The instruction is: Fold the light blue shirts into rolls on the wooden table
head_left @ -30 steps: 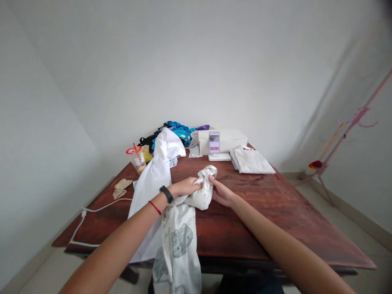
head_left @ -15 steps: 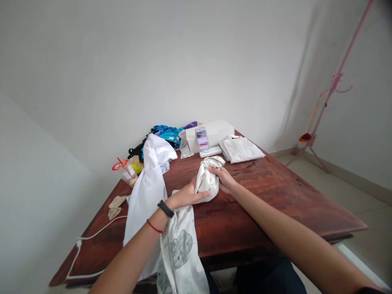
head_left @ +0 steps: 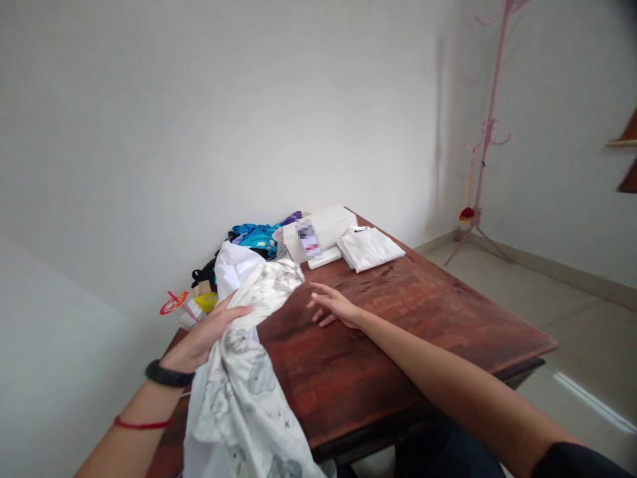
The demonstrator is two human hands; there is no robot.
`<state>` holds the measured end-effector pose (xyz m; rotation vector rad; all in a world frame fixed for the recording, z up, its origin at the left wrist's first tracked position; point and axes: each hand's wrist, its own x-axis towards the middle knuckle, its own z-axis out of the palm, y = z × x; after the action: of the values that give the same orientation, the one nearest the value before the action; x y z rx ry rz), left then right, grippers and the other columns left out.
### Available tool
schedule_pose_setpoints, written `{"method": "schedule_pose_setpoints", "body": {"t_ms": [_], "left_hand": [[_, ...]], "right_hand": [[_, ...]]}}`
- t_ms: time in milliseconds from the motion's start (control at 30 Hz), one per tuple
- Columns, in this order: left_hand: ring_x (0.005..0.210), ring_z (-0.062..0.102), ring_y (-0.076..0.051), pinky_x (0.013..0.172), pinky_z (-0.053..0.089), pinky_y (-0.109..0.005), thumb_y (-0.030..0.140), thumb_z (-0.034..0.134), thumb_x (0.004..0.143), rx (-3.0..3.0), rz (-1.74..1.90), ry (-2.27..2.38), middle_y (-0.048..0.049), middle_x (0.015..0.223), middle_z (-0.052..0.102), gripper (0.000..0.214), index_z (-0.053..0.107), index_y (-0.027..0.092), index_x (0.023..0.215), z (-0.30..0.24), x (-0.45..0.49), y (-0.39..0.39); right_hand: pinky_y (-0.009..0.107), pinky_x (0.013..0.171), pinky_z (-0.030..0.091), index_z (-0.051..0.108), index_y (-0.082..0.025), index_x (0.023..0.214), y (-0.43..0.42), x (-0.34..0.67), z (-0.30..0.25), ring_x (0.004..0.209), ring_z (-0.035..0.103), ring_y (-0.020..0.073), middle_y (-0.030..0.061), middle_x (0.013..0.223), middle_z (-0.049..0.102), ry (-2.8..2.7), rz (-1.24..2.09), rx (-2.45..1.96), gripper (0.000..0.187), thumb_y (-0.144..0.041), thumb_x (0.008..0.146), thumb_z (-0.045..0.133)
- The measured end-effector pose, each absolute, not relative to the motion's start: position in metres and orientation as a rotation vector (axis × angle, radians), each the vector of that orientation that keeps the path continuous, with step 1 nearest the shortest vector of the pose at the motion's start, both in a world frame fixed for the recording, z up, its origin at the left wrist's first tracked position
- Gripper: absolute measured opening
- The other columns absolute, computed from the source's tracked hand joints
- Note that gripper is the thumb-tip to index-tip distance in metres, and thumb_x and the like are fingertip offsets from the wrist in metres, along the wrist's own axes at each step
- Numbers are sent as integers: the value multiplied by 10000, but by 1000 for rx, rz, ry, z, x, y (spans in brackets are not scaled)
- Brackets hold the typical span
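My left hand (head_left: 219,326) is closed on a white garment with grey printed figures (head_left: 249,365). One bunched end of it sticks out past my fingers, and the rest hangs down over the table's front edge. Its exact kind I cannot make out. My right hand (head_left: 336,307) is over the table to the right of the garment, fingers apart, holding nothing. A plain white cloth (head_left: 233,262) lies behind and under the printed garment, partly hidden by it and by my left hand.
On the dark red wooden table (head_left: 398,318) are a folded white garment (head_left: 371,249), a white box (head_left: 326,229), a heap of blue and black clothes (head_left: 256,239) and a plastic cup with a red straw (head_left: 186,311). A pink coat stand (head_left: 490,133) is at right.
My right hand has let go of the printed garment and opened. My left hand has carried the garment to the left, over the white cloth. The view has turned to the right.
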<state>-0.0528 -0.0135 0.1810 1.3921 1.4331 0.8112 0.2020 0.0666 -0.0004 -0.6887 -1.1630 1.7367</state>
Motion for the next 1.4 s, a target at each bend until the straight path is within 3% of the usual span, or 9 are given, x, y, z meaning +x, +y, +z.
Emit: {"method": "schedule_pose_setpoints", "body": {"t_ms": [133, 367, 500, 600, 700, 800, 933, 1133, 1400], "left_hand": [[1104, 709, -347, 891, 630, -417, 445, 890, 655, 1332, 1001, 1634, -71, 1308, 699, 840, 547, 311, 1411, 225, -87, -54], [1084, 719, -335, 782, 673, -370, 533, 879, 623, 1661, 1303, 1796, 54, 1304, 699, 850, 534, 477, 1398, 275, -117, -72], [1292, 595, -272, 987, 578, -319, 577, 759, 748, 2045, 1309, 1791, 71, 1424, 611, 754, 508, 428, 1443, 299, -109, -33], [1335, 546, -314, 1127, 431, -521, 574, 591, 859, 2267, 1299, 1913, 45, 1519, 519, 747, 402, 312, 1533, 303, -107, 26], [1431, 418, -319, 1196, 328, -524, 392, 541, 952, 2425, 1009, 2161, -12, 1629, 351, 731, 239, 230, 1598, 282, -115, 98], [1377, 462, -379, 1133, 372, -567, 285, 552, 949, 2347, 699, 2263, -109, 1577, 416, 767, 181, 147, 1605, 235, -125, 161], [1374, 472, -357, 1123, 401, -470, 206, 631, 871, 2236, 508, 2328, -190, 1599, 353, 795, 278, 136, 1580, 149, -127, 205], [1485, 221, -480, 1082, 281, -733, 274, 618, 846, 2059, 405, 2521, -195, 1665, 184, 732, 393, 240, 1542, 55, -129, 226], [1464, 308, -411, 1105, 260, -697, 494, 384, 976, 2030, 407, 2550, -178, 1634, 278, 618, 356, 288, 1558, 35, -150, 240]], "right_hand": [[265, 558, 594, 316, -339, 1511, 66, 200, -4, 698, 716, 155, 52, 1075, 707, -1244, 1779, -681, 774, -457, 861, 721], [240, 524, 571, 456, -219, 1381, 65, 197, -6, 627, 675, 132, 42, 931, 710, -1263, 1755, -741, 574, -382, 882, 687], [244, 530, 574, 495, -201, 1338, 66, 196, -7, 624, 671, 131, 43, 911, 716, -1279, 1765, -743, 544, -401, 872, 693], [232, 524, 564, 534, -193, 1295, 68, 195, -8, 612, 664, 124, 44, 900, 721, -1290, 1770, -740, 528, -432, 857, 708], [223, 512, 552, 560, -184, 1262, 69, 194, -8, 597, 657, 118, 45, 893, 723, -1297, 1778, -741, 523, -444, 839, 723], [220, 507, 546, 570, -174, 1241, 71, 192, -10, 591, 653, 115, 44, 890, 724, -1314, 1789, -745, 527, -451, 824, 733], [216, 503, 538, 584, -166, 1211, 73, 190, -14, 578, 643, 109, 29, 858, 716, -1343, 1795, -740, 522, -457, 810, 745], [207, 500, 513, 606, -170, 1158, 76, 186, -18, 562, 622, 96, 20, 843, 708, -1388, 1785, -787, 533, -492, 769, 778], [204, 500, 492, 627, -166, 1109, 74, 185, -18, 575, 618, 99, 21, 830, 701, -1434, 1754, -820, 480, -482, 778, 773]]}}
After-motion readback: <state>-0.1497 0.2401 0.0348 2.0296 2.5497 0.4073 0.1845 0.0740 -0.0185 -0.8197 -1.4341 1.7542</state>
